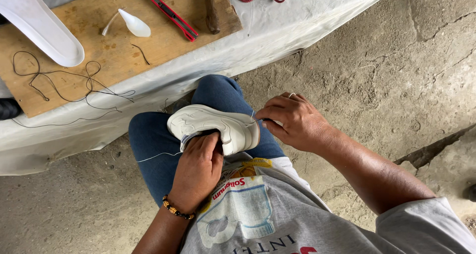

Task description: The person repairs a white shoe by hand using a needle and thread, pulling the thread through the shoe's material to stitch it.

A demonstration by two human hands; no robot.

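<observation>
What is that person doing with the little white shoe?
A seated person holds a small white shoe on their lap. The left hand reaches inside it, gripping it steady. The right hand pinches a thin thread at the shoe's edge. Behind, a wooden board carries a red-handled cutter, a small squeeze bottle and loose dark thread.

Your left hand (198, 167) is reaching forward over your lap, fingers tucked into the white shoe (215, 126) and gripping it, wrist nearly straight. Your right hand (292, 122) is sitting just right of that shoe, elbow bent, thumb and fingertips pinching together at its heel end.
</observation>
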